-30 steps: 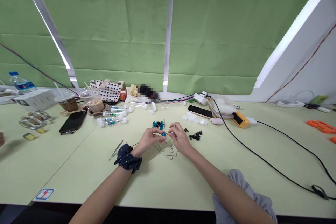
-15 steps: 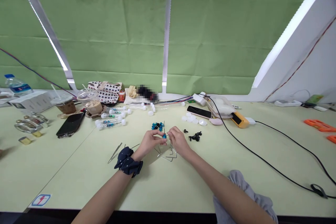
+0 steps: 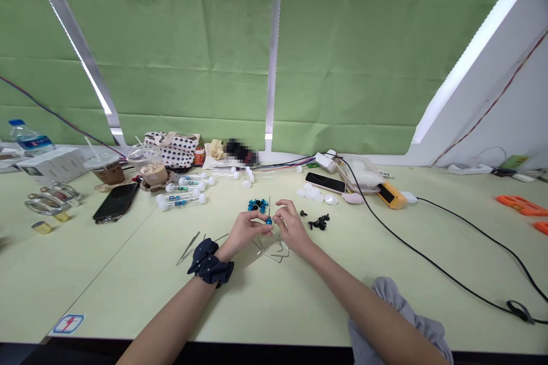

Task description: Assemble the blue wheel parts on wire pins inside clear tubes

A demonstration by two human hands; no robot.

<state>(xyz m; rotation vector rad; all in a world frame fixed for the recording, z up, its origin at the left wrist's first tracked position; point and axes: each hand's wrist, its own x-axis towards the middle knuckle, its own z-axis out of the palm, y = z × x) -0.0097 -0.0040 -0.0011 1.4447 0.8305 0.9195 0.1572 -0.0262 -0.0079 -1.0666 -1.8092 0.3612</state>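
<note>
Between the thumb and fingers of my left hand (image 3: 248,227) is a small shiny blue piece (image 3: 269,220), too small to name exactly. A thin dark rod (image 3: 269,206), like the arm of a hex key, stands upright from it. My right hand (image 3: 291,227) is close on the other side, its thumb and a fingertip bent together beside the piece; whatever they pinch is hidden. Just beyond my hands lies a pile of similar blue pieces (image 3: 257,205), some with black parts. Bent metal hex keys (image 3: 278,255) lie below my hands. Right of them are several black screw-like parts (image 3: 319,222).
Capped clear tubes (image 3: 182,201), some holding blue pieces, lie left of the pile. White round caps (image 3: 318,197) and a phone (image 3: 325,182) are behind right. A black cable (image 3: 411,254) crosses the right side. Drink cups (image 3: 153,175) and another phone (image 3: 115,203) stand or lie left.
A finger of my right hand has lifted and extended upward beside the rod. My left hand keeps its hold on the blue piece in nearly the same place.
</note>
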